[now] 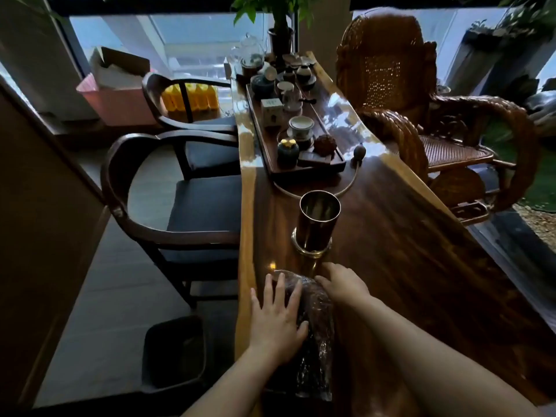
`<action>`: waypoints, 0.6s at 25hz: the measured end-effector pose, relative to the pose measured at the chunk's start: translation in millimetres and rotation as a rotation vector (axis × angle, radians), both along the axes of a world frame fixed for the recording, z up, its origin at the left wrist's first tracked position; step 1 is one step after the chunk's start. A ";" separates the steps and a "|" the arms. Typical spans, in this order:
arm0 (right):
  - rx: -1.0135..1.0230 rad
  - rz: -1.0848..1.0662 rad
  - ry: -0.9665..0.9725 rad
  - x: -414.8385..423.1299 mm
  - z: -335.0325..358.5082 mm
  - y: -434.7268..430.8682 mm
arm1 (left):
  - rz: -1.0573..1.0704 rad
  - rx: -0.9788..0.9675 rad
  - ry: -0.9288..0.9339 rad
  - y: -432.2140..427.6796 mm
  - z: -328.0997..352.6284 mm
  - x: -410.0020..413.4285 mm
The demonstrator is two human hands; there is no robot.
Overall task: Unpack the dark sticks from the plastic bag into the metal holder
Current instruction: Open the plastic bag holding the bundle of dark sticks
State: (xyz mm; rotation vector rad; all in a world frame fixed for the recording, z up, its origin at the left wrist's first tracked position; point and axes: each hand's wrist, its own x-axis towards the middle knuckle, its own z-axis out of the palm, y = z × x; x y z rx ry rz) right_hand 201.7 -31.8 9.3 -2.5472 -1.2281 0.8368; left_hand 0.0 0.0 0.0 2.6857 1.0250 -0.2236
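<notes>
Far left: a dark bin (174, 353) on the floor, contents lost in shadow. Left hand (275, 317) lies flat, fingers spread, palm down on the near-left side of the plastic bag (316, 335); not gripping. Bag is clear, crinkled, glinting, lying lengthwise on the polished wooden table (421, 266); its near end is cut off by the forearms. Dark sticks inside read only as a brownish mass, single sticks not distinguishable. Just beyond the bag stands the metal holder (317, 224), an upright shiny cylinder on a ringed brass-coloured base, mouth open, interior unclear. Right hand (343, 284) rests on the bag's far end, fingers curled; grip cannot be told
</notes>
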 end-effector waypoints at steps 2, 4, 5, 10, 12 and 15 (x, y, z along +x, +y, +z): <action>-0.001 -0.018 0.016 2.6 -5.5 3.2 | -0.018 -0.004 -0.011 -2.4 -5.8 6.3; -0.011 -0.029 0.052 1.7 -8.7 2.7 | -0.026 0.009 -0.007 -7.0 -17.4 8.5; -0.009 -0.025 0.075 0.4 -11.4 2.8 | -0.032 -0.009 -0.011 -10.6 -23.0 8.9; 0.012 0.032 0.160 -7.2 -15.7 1.0 | -0.027 -0.065 -0.015 -18.7 -40.9 2.8; 0.052 -0.043 0.269 -10.8 -9.1 0.4 | -0.021 -0.078 -0.031 -18.9 -35.7 0.0; 0.146 -0.152 0.441 -18.7 14.0 -6.5 | 0.066 -0.188 -0.166 -19.7 -17.6 -4.8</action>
